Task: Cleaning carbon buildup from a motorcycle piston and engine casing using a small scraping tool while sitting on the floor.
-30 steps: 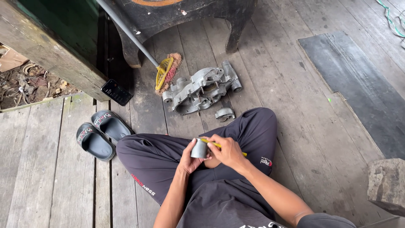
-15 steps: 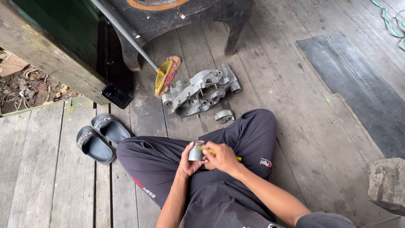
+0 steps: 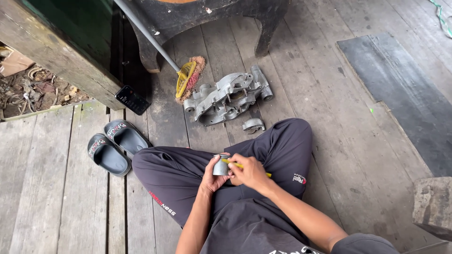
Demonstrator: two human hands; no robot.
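I sit cross-legged on a grey plank floor in dark trousers. My left hand (image 3: pixel 211 177) grips a small grey metal cylinder (image 3: pixel 220 166) over my lap. My right hand (image 3: pixel 248 172) holds a thin yellow-handled tool (image 3: pixel 234 164) whose tip meets the cylinder. Both hands touch around the part. On the floor just beyond my knees lies a large grey cast-metal engine casing (image 3: pixel 227 97), with a small loose metal piece (image 3: pixel 253 124) beside it.
A pair of dark slippers (image 3: pixel 113 147) lies at my left knee. A black phone (image 3: pixel 132 99) rests by a wooden beam. A yellow broom head (image 3: pixel 186 78) on a grey pole leans near a dark wooden stool (image 3: pixel 214 21). A black mat (image 3: pixel 400 89) lies right; a stone block (image 3: pixel 433 207) sits lower right.
My hands stayed over my lap; the right hand shifted slightly around the cylinder with the yellow tool. The view drifted a little.
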